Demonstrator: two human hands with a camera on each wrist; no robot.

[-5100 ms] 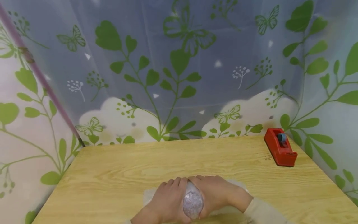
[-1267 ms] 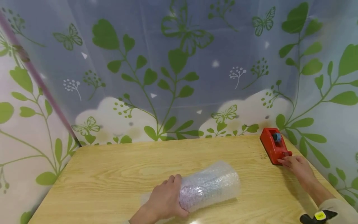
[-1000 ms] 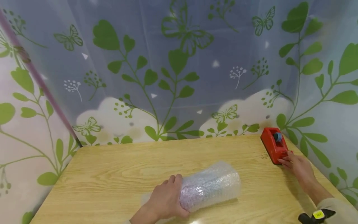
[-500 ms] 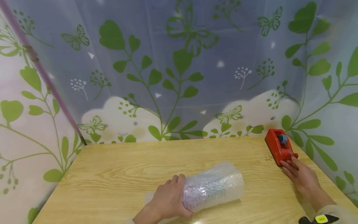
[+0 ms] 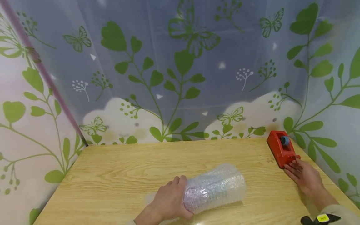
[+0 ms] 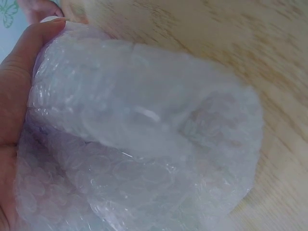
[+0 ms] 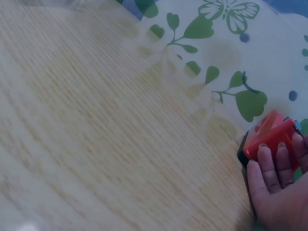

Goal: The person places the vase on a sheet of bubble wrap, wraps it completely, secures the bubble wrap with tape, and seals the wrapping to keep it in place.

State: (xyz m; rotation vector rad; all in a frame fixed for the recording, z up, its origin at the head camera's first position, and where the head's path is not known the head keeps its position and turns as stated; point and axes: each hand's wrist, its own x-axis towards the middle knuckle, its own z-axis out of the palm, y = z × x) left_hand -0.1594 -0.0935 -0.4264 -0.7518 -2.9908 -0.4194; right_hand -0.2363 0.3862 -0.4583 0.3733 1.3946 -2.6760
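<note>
A cylindrical bundle of bubble wrap (image 5: 215,186) lies slanted on the wooden table, with something purplish and bluish showing blurrily through its layers. My left hand (image 5: 168,198) grips its near-left end, fingers over the top and thumb at the near side. The left wrist view shows the bundle (image 6: 144,115) close up, its far end loose and hollow. At the table's right, a red tape dispenser (image 5: 281,148) carries a small blue roll. My right hand (image 5: 307,178) touches its front end, by the cutter. Thumb and index fingertips meet there, but no tape shows between them; the other fingers (image 7: 270,171) extend along the dispenser's front.
A flat flap of bubble wrap (image 5: 150,197) sticks out left of the left hand. Patterned curtains (image 5: 194,78) with leaves and butterflies stand along the back and both sides of the table (image 5: 121,168). The dispenser is near the right edge.
Earlier both hands held the bundle, which pointed toward me. Now it lies slanted to the right under the left hand alone. The right hand has moved to the dispenser and shifted only slightly there.
</note>
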